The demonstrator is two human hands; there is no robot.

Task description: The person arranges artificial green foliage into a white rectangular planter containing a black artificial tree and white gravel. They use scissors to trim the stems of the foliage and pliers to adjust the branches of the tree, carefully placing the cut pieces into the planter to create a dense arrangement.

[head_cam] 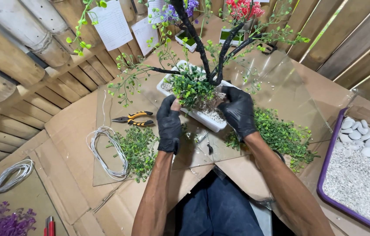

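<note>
A white rectangular planter filled with pale gravel stands on a clear sheet over cardboard. A black artificial tree trunk rises from it, with thin green leafy branches spreading out. Both my hands wear black gloves. My left hand presses a clump of green artificial foliage into the planter's near left side. My right hand rests on the gravel at the planter's right end, fingers curled beside the trunk's base.
Orange-handled pliers and a coil of white wire lie left. Loose green sprigs and a second pile of sprigs flank the planter. A purple tray of white pebbles sits right. Purple flowers lie at the lower left.
</note>
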